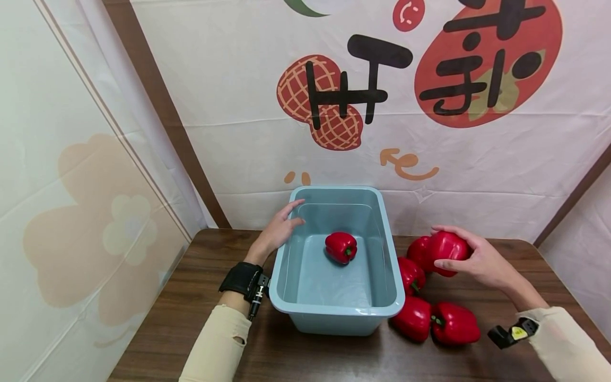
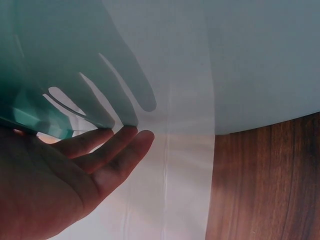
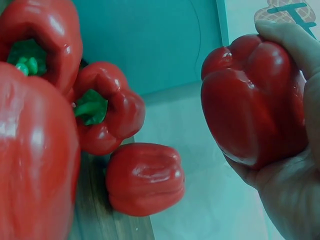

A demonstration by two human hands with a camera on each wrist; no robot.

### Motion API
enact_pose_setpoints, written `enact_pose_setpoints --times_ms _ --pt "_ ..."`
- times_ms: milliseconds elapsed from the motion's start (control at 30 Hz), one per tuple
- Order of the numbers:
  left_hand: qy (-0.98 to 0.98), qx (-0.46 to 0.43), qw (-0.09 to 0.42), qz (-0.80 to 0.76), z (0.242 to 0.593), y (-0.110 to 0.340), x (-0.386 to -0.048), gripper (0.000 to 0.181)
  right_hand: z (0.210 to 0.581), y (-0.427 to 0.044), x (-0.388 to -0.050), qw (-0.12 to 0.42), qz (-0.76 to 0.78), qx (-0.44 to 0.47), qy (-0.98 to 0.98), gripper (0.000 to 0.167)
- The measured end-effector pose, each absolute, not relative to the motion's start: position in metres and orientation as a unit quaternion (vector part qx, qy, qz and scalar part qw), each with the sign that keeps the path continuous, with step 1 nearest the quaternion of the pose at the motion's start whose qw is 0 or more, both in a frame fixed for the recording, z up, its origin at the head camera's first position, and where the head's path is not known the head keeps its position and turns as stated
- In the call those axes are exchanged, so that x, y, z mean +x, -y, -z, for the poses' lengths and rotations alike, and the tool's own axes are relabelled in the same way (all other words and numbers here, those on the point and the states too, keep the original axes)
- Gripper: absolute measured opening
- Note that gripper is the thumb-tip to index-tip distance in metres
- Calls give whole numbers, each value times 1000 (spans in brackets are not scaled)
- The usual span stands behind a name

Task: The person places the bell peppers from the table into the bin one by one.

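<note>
Red bell pepper (image 1: 450, 249), gripped by my right hand (image 1: 487, 262) beside the plastic tub (image 1: 334, 309), could slip, being smooth; my left hand (image 1: 277, 232) is spread.

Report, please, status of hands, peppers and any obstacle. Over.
Right hand holds red pepper. Left hand on bin's left rim. One pepper inside, four peppers on table. Bin's right wall between held pepper and inside.

Bold black strokes resembling Chinese characters, not surely legible, cross a red-brown netted peanut print (image 1: 329, 119) and a large red oval print (image 1: 491, 45) on the white fabric backdrop (image 1: 234, 154). A yellow label (image 1: 518, 332) on the black wrist strap (image 1: 501, 336) is too small to read.
</note>
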State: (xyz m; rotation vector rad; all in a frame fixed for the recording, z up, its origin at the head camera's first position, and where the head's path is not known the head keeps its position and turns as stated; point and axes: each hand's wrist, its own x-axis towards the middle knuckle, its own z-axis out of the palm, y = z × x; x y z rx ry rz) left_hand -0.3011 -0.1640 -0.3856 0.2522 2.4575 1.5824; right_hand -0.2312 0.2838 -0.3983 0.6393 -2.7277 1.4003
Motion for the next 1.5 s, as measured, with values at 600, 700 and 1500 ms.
enact_pose_setpoints --times_ms 600,700,1500 --pt "-835 92 81 -536 392 165 -303 58 384 -273 -228 9 -455 224 862 71" --pt "-837 93 81 -533 393 166 -303 58 382 -272 -228 15 -454 232 860 73" --pt "-839 89 82 -530 394 165 -304 57 371 -263 -226 22 -455 253 853 74"
